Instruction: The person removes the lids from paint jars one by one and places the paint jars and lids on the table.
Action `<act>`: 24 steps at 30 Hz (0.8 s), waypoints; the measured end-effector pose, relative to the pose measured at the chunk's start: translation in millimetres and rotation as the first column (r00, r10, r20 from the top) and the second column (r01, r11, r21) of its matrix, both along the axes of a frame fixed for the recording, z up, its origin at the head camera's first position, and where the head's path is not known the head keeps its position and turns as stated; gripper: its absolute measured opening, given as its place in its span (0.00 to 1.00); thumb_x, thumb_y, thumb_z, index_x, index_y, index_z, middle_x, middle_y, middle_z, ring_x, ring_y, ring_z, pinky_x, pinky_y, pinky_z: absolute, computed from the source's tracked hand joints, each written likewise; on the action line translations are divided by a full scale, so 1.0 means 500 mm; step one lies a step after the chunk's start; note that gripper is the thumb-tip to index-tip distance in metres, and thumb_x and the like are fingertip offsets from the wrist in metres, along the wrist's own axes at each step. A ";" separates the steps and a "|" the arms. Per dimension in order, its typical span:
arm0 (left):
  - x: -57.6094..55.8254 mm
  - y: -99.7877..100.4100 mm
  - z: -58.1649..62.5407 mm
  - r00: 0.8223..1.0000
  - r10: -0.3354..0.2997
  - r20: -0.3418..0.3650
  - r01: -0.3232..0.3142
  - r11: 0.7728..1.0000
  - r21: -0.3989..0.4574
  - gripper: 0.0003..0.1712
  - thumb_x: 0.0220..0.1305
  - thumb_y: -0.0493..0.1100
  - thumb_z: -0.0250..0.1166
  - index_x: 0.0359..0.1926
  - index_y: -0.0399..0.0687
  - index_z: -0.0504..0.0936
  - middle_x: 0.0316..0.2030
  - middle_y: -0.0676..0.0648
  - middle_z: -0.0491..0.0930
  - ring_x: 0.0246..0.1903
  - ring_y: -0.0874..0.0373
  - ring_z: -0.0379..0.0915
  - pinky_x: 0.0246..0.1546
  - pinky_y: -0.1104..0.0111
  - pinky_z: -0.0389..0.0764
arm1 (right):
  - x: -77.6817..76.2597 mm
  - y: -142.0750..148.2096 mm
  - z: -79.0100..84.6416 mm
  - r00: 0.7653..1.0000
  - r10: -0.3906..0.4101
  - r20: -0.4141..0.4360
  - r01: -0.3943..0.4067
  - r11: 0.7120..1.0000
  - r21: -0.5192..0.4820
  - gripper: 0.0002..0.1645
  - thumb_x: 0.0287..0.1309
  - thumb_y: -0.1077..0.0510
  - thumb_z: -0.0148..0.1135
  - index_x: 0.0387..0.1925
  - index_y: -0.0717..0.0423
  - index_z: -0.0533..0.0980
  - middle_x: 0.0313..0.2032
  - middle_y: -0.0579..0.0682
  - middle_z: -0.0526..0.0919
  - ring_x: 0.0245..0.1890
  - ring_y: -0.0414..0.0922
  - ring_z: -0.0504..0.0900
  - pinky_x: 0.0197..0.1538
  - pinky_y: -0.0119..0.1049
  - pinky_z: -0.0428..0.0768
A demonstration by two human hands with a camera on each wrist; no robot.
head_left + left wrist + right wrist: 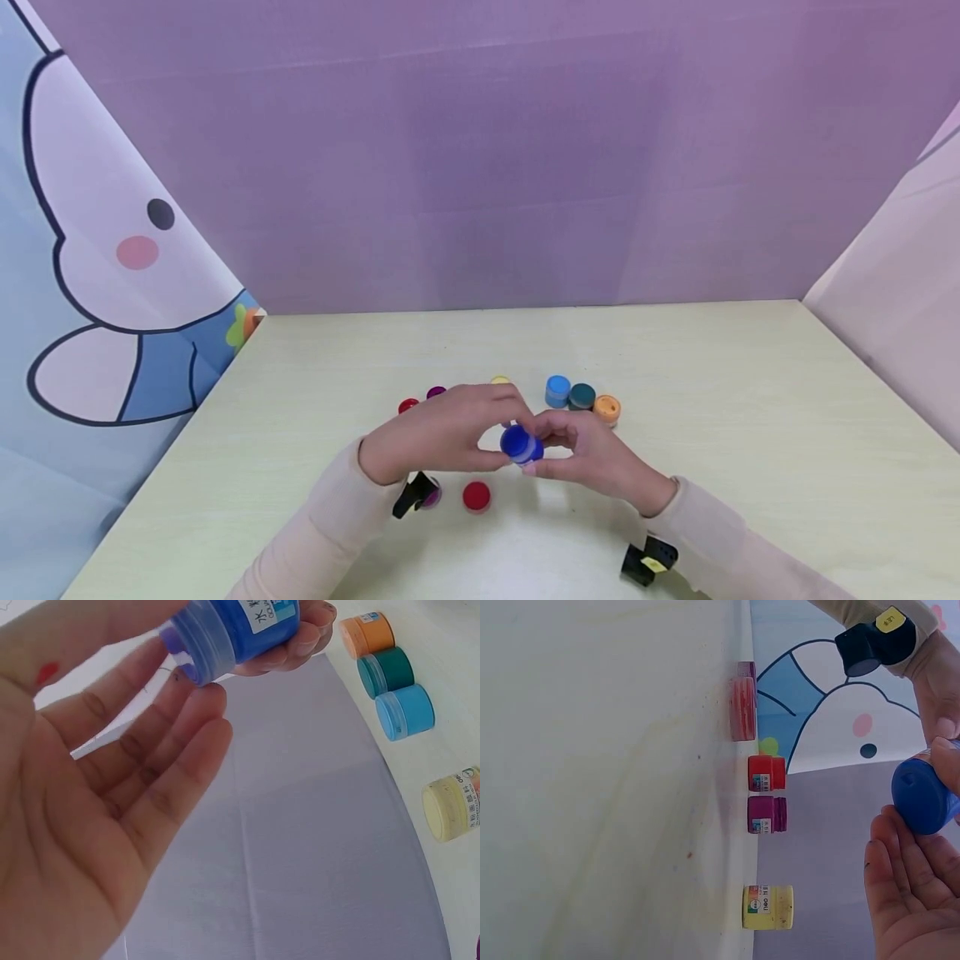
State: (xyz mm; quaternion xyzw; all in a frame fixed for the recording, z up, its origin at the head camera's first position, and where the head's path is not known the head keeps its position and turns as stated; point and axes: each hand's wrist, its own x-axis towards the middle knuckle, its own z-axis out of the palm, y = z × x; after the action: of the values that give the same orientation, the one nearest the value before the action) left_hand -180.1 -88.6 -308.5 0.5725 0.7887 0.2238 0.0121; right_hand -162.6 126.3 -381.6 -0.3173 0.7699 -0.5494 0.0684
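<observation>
Both hands hold a small blue paint jar (522,445) tilted above the table. My left hand (461,427) reaches round its translucent lid (206,645), thumb above and fingertips at the lower edge in the left wrist view. From the other side, my right hand (585,450) grips the jar's body, its fingers curled beneath. A white label shows on the jar in the left wrist view. The right wrist view shows the solid blue base (919,796) of the jar, with the right hand's fingers below it.
Behind the hands stand light blue (557,390), teal (582,396) and orange (607,408) jars. Yellow (768,907), purple (766,815) and red (765,773) jars stand farther left. Nearer, a red jar (476,497) sits beside a purple jar (432,493) partly hidden by the left wrist camera.
</observation>
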 end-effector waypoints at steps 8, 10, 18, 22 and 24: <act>0.004 0.004 0.003 0.989 0.146 0.003 -0.145 0.987 -0.065 0.15 0.53 0.49 0.66 0.41 0.51 0.76 0.35 0.58 0.74 0.34 0.68 0.69 0.37 0.80 0.71 | 0.001 -0.001 0.001 1.000 -0.003 0.004 0.003 1.000 -0.002 0.21 0.49 0.57 0.66 0.46 0.57 0.74 0.41 0.47 0.80 0.39 0.43 0.78 0.46 0.43 0.75; 0.007 0.006 0.004 0.983 0.182 -0.010 -0.182 0.980 -0.080 0.17 0.53 0.52 0.66 0.41 0.51 0.76 0.34 0.58 0.73 0.33 0.66 0.70 0.35 0.80 0.71 | 0.001 -0.002 0.000 1.000 -0.006 0.003 0.006 1.000 0.000 0.20 0.49 0.57 0.66 0.46 0.57 0.74 0.40 0.47 0.80 0.39 0.43 0.78 0.46 0.43 0.75; 0.008 0.005 0.007 0.978 0.208 -0.025 -0.209 0.974 -0.088 0.20 0.52 0.55 0.66 0.42 0.50 0.75 0.35 0.57 0.73 0.34 0.66 0.70 0.35 0.80 0.70 | 0.000 -0.001 0.000 1.000 -0.015 0.010 0.015 1.000 0.010 0.20 0.49 0.56 0.66 0.45 0.56 0.74 0.40 0.46 0.80 0.38 0.43 0.78 0.47 0.42 0.75; 0.006 -0.002 0.010 0.994 0.113 -0.006 -0.113 0.993 -0.040 0.22 0.50 0.49 0.69 0.45 0.49 0.74 0.40 0.57 0.73 0.41 0.66 0.68 0.42 0.78 0.69 | 0.001 0.000 0.003 0.999 -0.028 0.025 0.028 0.999 0.017 0.22 0.48 0.55 0.67 0.46 0.56 0.74 0.40 0.46 0.80 0.39 0.43 0.78 0.48 0.45 0.74; 0.005 -0.005 0.011 0.999 0.050 0.001 -0.050 0.998 -0.028 0.22 0.49 0.43 0.70 0.46 0.49 0.74 0.43 0.56 0.73 0.44 0.65 0.67 0.45 0.78 0.67 | 0.001 0.001 0.004 0.999 -0.032 0.030 0.031 0.999 0.017 0.22 0.47 0.55 0.68 0.46 0.56 0.74 0.40 0.47 0.80 0.39 0.43 0.78 0.48 0.46 0.74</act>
State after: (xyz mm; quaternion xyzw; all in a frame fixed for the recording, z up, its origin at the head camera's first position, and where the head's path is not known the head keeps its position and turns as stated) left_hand -177.7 -90.9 -303.1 0.5523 0.8057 0.2135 0.0149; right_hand -161.9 126.6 -379.8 -0.2963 0.7782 -0.5487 0.0741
